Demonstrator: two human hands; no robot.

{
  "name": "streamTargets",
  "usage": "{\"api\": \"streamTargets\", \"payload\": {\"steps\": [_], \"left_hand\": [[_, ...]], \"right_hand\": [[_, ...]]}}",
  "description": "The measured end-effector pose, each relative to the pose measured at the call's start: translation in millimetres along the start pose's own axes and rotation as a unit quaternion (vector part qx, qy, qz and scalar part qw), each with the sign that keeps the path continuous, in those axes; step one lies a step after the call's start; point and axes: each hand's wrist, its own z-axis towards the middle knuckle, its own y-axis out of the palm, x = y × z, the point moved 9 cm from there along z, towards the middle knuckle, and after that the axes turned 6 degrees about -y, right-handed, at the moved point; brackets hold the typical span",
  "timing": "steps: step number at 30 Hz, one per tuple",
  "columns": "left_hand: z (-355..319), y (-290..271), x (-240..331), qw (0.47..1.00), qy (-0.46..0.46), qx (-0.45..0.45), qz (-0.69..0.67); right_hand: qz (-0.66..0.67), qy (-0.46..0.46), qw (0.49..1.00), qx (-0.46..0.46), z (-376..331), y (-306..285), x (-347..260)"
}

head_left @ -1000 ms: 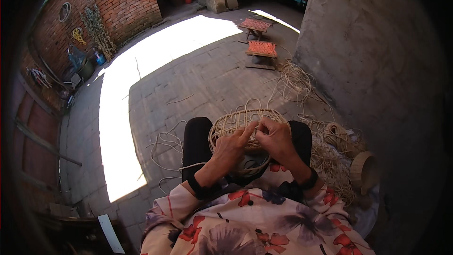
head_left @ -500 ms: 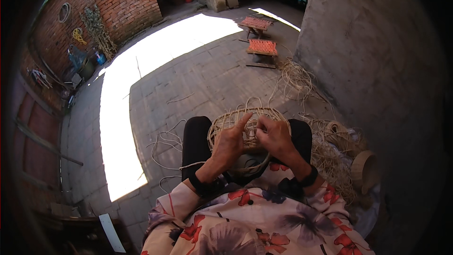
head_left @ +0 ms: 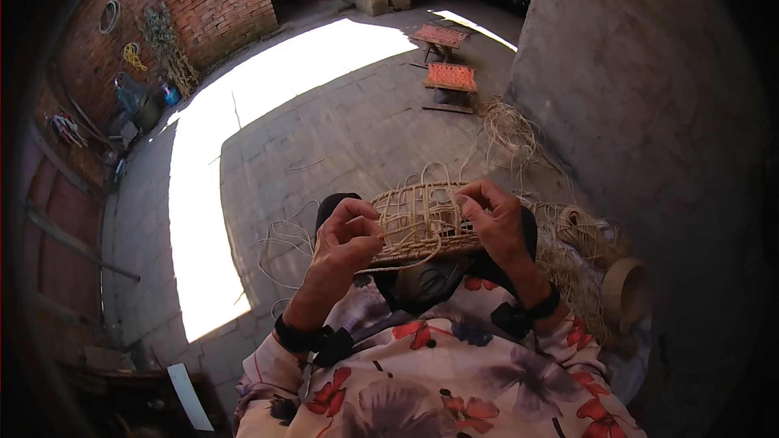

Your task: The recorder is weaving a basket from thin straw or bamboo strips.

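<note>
a half-woven, round basket of pale straw cord (head_left: 422,223) rests on the person's lap. the left hand (head_left: 345,235) pinches a loose strand at its left rim; the right hand (head_left: 495,219) curls closed over its right rim. two orange-seated wooden stools (head_left: 450,77) stand well beyond the basket.

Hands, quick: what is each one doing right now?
Left hand: closed, pinching a straw strand at the woven basket.
Right hand: closed, gripping the basket's rim.

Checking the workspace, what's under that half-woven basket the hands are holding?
Under the woven basket lie the person's lap in dark trousers and a floral top. The left hand and right hand grip its sides. The basket hides whatever lies directly beneath it.
</note>
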Motion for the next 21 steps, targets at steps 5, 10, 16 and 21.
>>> {"api": "streamTargets", "payload": {"steps": [5, 10, 16, 21], "left_hand": [[-6, 4, 11, 0.999, 0.011, -0.035, -0.026], [7, 10, -9, 0.996, -0.028, -0.057, -0.067], [24, -7, -31, 0.948, 0.036, 0.03, 0.314], [34, 6, -46, 0.948, 0.034, -0.004, 0.318]], "right_hand": [[0.152, -0.017, 0.977, -0.151, -19, 68, -41], [0.075, -0.13, 0.981, -0.126, -24, 55, -35], [-0.039, -0.025, 0.998, -0.051, -23, 40, -18], [-0.151, -0.111, 0.981, -0.058, -15, 50, -30]]}}
